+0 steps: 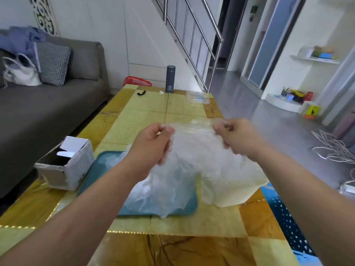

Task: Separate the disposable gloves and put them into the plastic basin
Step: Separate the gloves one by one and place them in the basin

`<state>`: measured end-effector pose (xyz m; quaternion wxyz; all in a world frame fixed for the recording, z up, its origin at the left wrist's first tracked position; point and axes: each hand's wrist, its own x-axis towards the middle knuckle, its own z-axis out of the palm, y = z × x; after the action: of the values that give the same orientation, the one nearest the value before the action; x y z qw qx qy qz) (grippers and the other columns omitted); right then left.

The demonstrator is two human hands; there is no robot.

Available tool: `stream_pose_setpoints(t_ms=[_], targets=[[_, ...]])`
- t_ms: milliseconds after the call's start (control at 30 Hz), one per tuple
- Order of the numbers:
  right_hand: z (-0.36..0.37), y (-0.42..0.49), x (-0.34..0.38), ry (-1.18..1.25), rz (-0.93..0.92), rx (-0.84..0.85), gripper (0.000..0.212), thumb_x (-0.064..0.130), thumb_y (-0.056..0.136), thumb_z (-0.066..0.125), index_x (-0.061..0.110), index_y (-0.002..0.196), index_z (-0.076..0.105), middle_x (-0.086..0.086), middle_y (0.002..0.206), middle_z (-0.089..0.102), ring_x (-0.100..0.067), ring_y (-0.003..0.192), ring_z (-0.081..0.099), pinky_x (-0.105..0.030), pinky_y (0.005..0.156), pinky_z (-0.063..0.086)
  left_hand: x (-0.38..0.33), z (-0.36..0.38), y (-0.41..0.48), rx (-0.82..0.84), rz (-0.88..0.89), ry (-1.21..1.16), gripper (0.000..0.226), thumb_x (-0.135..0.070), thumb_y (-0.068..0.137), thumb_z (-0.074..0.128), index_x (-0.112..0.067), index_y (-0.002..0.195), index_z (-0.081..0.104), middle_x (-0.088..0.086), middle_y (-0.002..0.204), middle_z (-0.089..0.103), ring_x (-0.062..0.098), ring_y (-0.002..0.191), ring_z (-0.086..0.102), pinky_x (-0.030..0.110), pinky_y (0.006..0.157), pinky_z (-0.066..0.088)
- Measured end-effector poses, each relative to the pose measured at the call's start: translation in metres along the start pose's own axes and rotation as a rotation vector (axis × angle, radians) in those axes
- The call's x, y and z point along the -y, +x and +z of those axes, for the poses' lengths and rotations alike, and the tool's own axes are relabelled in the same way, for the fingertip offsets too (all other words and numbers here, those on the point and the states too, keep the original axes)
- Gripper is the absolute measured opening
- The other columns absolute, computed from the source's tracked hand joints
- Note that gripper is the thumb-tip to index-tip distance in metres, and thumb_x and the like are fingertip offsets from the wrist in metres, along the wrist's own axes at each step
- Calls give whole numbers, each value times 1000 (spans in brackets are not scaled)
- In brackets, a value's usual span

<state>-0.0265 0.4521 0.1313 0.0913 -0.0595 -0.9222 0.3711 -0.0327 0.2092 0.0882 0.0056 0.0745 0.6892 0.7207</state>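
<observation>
A thin clear disposable glove [194, 148] hangs stretched between my two hands above the table. My left hand [153, 144] pinches its upper left edge and my right hand [236, 137] pinches its upper right edge. Below it lies a teal tray [99, 166] with more crumpled clear gloves [153, 194] heaped on it. A cream plastic basin [240, 192] stands to the right of the tray, partly veiled by the hanging glove; what it holds is hidden.
An opened white cardboard box [65, 164] sits left of the tray. At the yellow table's [192, 223] far end stand a grey flask [169, 79], a black clip [141, 92] and a clear packet [197, 97]. A grey sofa [48, 104] runs along the left; white cables [334, 146] lie on the floor at right.
</observation>
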Motion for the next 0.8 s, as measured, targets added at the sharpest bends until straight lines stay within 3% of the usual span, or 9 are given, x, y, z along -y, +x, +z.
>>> stream_pose_setpoints(t_ms=[100, 233, 333, 433, 500, 600, 700, 800], targets=[[-21, 29, -27, -253, -10, -83, 43, 43, 101, 59, 6, 81, 64, -4, 60, 60, -22, 58, 59, -29, 54, 40, -5, 29, 13, 13, -51, -85, 16, -24, 106, 57, -10, 103, 65, -6, 55, 48, 14, 46, 35, 25, 48, 24], [-19, 63, -58, -486, 62, -70, 42, 49, 99, 54, 17, 72, 53, 0, 76, 59, -33, 87, 62, -35, 77, 50, -6, 56, 30, 21, -111, -137, 14, -25, 106, 57, -16, 99, 64, -4, 56, 48, 14, 41, 32, 27, 49, 21], [-5, 72, -74, -623, 40, -19, 30, 43, 101, 48, 20, 97, 67, -10, 112, 69, -36, 109, 62, -39, 89, 49, 0, 69, 44, -2, -161, -147, 18, -25, 107, 56, -17, 93, 64, -3, 56, 49, 13, 39, 34, 25, 46, 24], [5, 81, -89, -574, 37, 17, 45, 50, 101, 53, 25, 138, 59, -9, 136, 62, -33, 126, 57, -41, 97, 48, 11, 73, 58, -80, -209, -132, 19, -24, 107, 56, -19, 90, 65, -3, 53, 51, 11, 37, 38, 20, 40, 29], [1, 83, -93, -473, -10, -34, 58, 50, 98, 60, 26, 149, 48, -8, 145, 54, -32, 135, 50, -45, 106, 46, 20, 73, 68, -124, -224, -110, 18, -24, 107, 55, -18, 93, 64, -4, 51, 53, 11, 37, 39, 19, 38, 31], [-11, 70, -94, -457, -137, -92, 55, 38, 99, 60, 24, 150, 47, -5, 153, 45, -28, 146, 35, -48, 115, 38, 26, 74, 78, -147, -243, -119, 17, -25, 107, 55, -17, 96, 65, -5, 53, 55, 10, 37, 39, 18, 37, 32], [-14, 45, -90, -518, -198, 224, 43, 37, 99, 60, 27, 141, 60, 2, 155, 45, -19, 148, 37, -35, 120, 31, 24, 81, 85, -119, -285, -200, 18, -25, 106, 59, -19, 90, 64, -5, 55, 53, 10, 40, 39, 18, 38, 34], [1, 26, -86, -617, -92, 566, 46, 50, 101, 53, 32, 144, 57, 15, 153, 46, -14, 141, 46, -29, 114, 35, 12, 92, 90, -43, -299, -293, 19, -28, 102, 66, -23, 84, 66, -7, 59, 61, 12, 54, 51, 25, 55, 44]])
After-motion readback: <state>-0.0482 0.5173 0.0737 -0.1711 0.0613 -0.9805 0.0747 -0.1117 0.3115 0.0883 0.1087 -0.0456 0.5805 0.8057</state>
